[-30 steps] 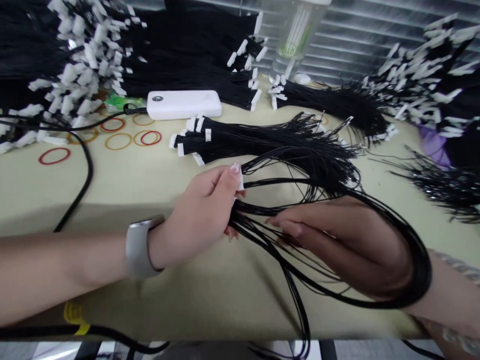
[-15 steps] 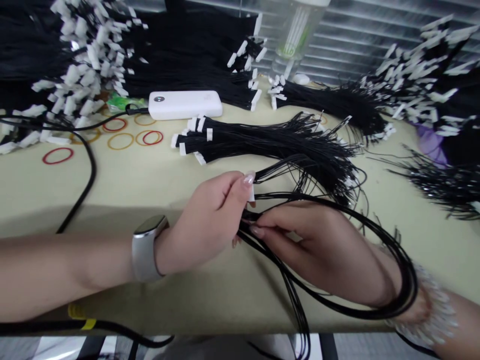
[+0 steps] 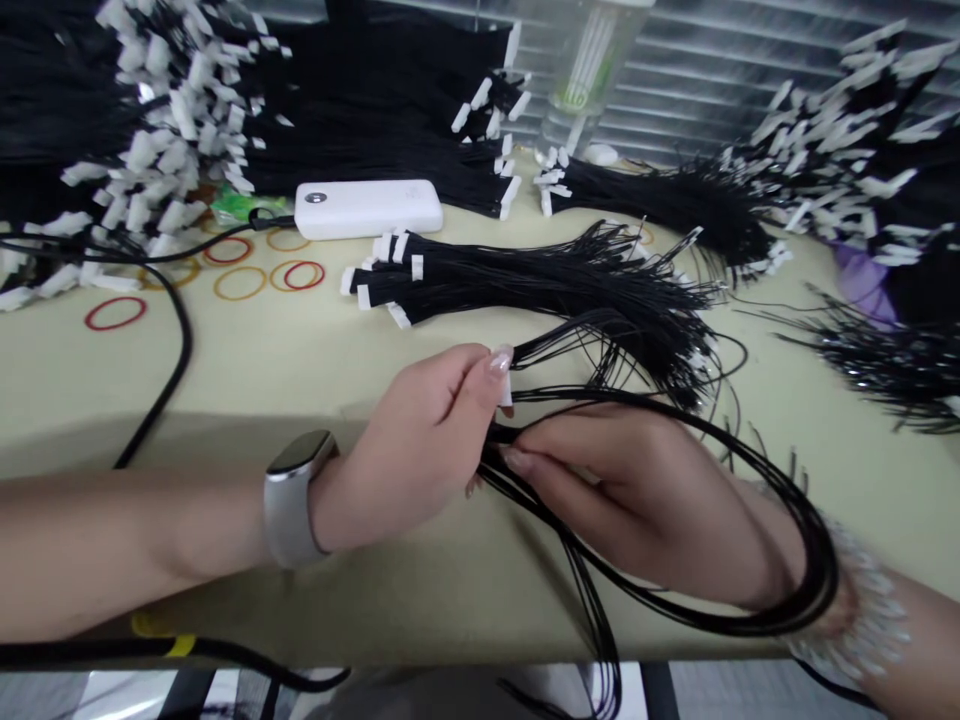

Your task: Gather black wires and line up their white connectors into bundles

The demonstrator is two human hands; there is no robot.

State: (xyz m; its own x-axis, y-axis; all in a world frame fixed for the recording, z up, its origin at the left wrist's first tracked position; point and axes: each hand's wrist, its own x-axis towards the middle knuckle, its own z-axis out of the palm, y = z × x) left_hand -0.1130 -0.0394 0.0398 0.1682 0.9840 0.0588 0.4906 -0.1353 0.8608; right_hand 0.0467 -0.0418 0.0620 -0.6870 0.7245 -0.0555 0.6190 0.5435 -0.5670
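Note:
My left hand [image 3: 431, 440] is closed round a bundle of thin black wires, its thumb pressing on a white connector [image 3: 505, 388]. From this grip the black wires [image 3: 750, 450] sweep right in a large loop that passes over my right wrist and comes back to the fingers. My right hand [image 3: 637, 490], inside the loop, pinches the wires with thumb and forefinger just beside the left hand. Loose wire ends hang down past the table's front edge. Just beyond the hands lies a pile of black wire bundles [image 3: 510, 280] with white connectors at its left end.
A white power bank [image 3: 369, 209] with a black cable [image 3: 176, 340] lies at the back left. Red and yellow rubber bands [image 3: 115, 312] are scattered near it. Heaps of wires with white connectors [image 3: 180, 110] stand behind, more at right. A clear bottle [image 3: 589, 75] stands at the back.
Almost nothing differs. The right fingertips still pinch the wires beside my left hand, and the loop has shifted very slightly.

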